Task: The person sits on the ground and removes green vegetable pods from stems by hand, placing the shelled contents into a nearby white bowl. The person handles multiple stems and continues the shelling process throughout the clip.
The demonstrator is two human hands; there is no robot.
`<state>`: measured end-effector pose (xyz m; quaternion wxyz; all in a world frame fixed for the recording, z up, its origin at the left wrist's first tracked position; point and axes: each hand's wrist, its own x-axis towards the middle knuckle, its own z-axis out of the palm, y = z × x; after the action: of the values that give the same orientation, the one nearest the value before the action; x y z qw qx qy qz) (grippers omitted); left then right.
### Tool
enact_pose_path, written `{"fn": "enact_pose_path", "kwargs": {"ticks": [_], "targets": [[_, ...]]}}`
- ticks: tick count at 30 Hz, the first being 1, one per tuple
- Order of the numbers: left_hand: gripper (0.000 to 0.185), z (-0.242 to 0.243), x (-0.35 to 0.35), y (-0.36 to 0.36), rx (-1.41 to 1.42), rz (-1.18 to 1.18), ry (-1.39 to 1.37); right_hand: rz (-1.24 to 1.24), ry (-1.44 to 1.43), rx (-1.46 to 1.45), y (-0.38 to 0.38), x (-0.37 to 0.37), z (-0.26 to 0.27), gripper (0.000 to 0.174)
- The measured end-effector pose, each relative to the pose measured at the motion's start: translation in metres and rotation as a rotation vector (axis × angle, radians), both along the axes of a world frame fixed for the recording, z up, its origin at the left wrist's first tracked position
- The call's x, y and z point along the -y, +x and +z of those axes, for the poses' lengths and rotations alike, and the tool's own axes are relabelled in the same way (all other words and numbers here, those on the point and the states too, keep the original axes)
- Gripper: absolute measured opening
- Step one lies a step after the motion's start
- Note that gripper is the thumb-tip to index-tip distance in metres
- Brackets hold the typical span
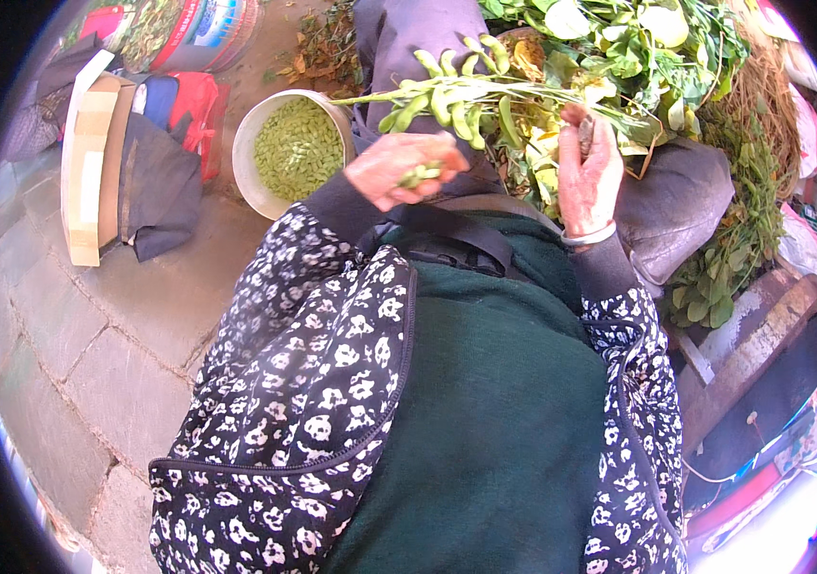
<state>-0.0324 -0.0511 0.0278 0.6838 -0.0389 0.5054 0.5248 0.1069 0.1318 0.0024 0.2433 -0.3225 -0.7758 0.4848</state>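
My left hand (408, 172), slightly blurred, is closed around a few green soybean pods (420, 175) above my lap, just right of a round white bucket (242, 147). Many small green pods or beans (301, 151) lie in the bucket. My right hand (590, 172), with a light bangle at the wrist, is raised with its fingers at the leafy end of a soybean stalk (408, 93). That stalk stretches left across my lap to the bucket's rim, with plump pods hanging along it. Part of the stalk at the right fingers is hidden.
Leafy green plants (638, 50) are heaped beyond my right hand; more plants (731, 229) lie at the right near a wooden stool or bench (759, 344). A cardboard box (96, 172) with dark cloth (157, 186) stands left of the bucket on stone paving (136, 380). A large tub (215, 36) stands beyond.
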Motion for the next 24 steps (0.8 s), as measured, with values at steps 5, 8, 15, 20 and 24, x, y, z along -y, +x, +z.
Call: {"fn": "enact_pose_path", "kwargs": {"ticks": [5,8,15,20,24], "targets": [[0.029,-0.021,0.082,-0.04,-0.039,0.372,0.111,0.397,0.218,0.046,-0.031,0.017,0.025,0.013],[0.029,-0.058,0.118,-0.062,-0.452,0.492,-0.086,0.56,0.501,-0.012,-0.05,0.022,0.017,0.02],[0.023,-0.128,0.144,-0.073,-1.468,0.16,-0.259,0.712,0.618,0.094,-0.068,0.021,0.017,0.025],[0.016,-0.041,0.062,-0.026,-0.858,0.633,-0.221,0.76,0.607,0.049,-0.071,0.014,0.018,0.023],[0.019,0.009,0.028,0.011,-0.995,0.609,-0.11,0.658,0.653,-0.034,-0.062,0.011,0.013,0.025]]}}
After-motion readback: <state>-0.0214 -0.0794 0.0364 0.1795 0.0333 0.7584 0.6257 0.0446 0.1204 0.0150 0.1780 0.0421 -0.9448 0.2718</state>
